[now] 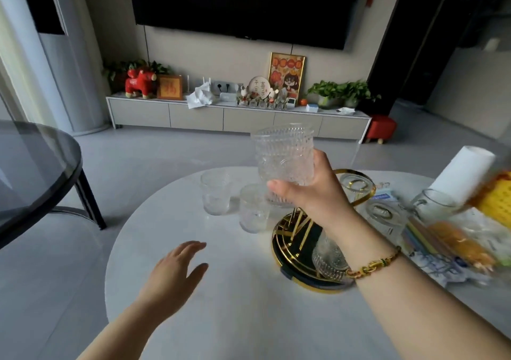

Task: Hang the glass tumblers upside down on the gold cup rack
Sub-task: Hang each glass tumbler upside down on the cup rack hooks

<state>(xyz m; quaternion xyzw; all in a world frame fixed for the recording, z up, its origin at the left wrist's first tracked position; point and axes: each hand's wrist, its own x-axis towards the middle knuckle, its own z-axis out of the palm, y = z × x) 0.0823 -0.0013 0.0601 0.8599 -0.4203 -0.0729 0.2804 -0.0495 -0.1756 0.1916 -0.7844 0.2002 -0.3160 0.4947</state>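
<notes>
So right hand [307,191] grips 1 clear ribbed glass [284,155] above the gold rack [301,238], long axis near vertical, slightly tilted; can't tell which end is up. 2 more glasses [215,193] stand upright on the white table [235,290], 3 sit on the rack. Left hand [174,271] hovers spread, holding nothing

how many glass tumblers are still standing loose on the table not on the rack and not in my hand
2: one tumbler at the far left, one nearer tumbler beside the gold cup rack. The raised right hand may hide more.
</notes>
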